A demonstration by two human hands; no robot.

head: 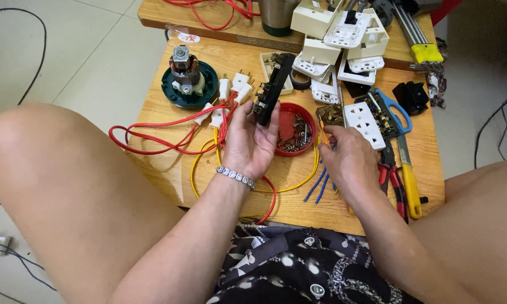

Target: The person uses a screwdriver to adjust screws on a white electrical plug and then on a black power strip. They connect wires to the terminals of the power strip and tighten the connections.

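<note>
My left hand holds a long black socket strip body upright above a low wooden table. The strip's upper end tilts away to the right. My right hand rests on the table just right of a red round lid that holds several small screws and metal bits. Its fingers pinch something small and orange; I cannot tell what it is. Short blue wires lie under that hand.
Red cable and yellow cable loop on the table's left with white plugs. A small motor on a green base stands at the back left. White socket parts, scissors and pliers lie at right.
</note>
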